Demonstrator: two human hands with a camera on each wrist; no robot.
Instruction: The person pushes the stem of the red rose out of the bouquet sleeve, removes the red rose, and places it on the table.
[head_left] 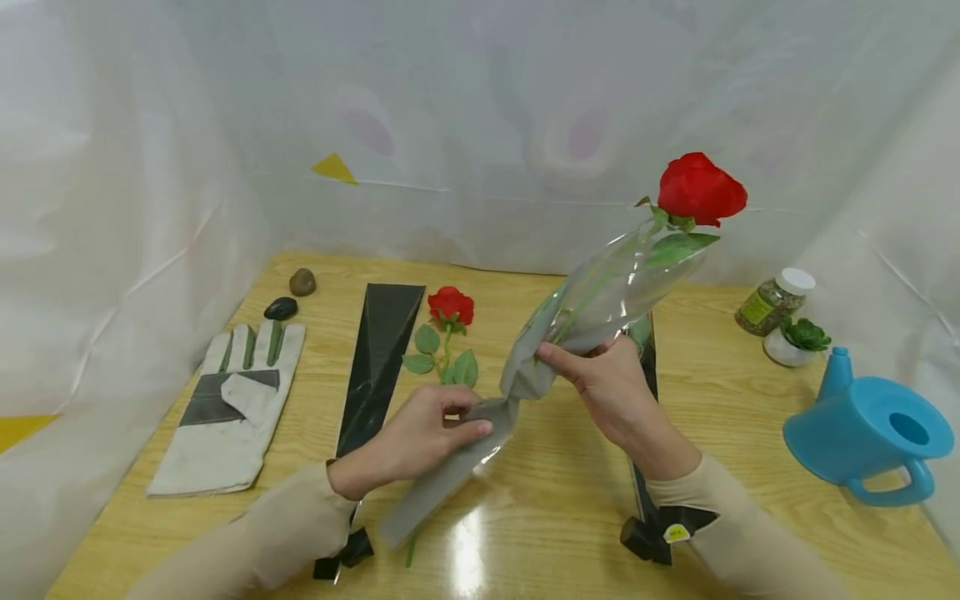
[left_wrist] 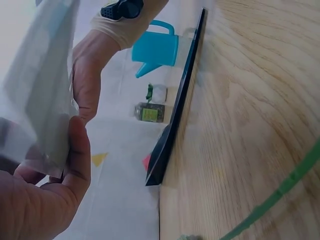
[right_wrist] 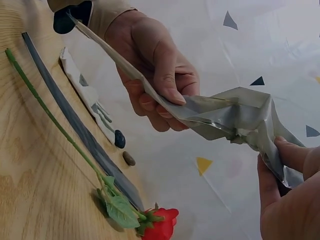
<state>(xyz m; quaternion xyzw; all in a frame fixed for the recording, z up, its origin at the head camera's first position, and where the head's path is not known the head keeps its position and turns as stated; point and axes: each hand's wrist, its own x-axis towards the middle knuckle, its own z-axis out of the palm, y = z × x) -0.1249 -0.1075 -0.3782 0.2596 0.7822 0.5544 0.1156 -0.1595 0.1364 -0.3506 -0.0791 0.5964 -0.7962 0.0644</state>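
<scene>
A red rose point(head_left: 701, 190) stands out of the wide upper end of a flower sleeve point(head_left: 525, 367), clear on one face and grey on the other. The sleeve slants up to the right above the table, crumpled and narrowed at its middle. My left hand point(head_left: 423, 437) pinches its lower part between thumb and fingers. Just above the crumple, my right hand point(head_left: 611, 387) grips it, thumb on the near face. Below the sleeve, a second red rose point(head_left: 451, 307) lies on the table, its green stem point(right_wrist: 55, 117) partly hidden in the head view.
Long black sleeves lie left point(head_left: 378, 358) and right, the right one mostly behind my arm. A work glove point(head_left: 225, 417) and two stones point(head_left: 302, 282) lie at left. At right stand a blue watering can point(head_left: 862, 429), a small potted succulent point(head_left: 795, 342) and a jar point(head_left: 772, 302).
</scene>
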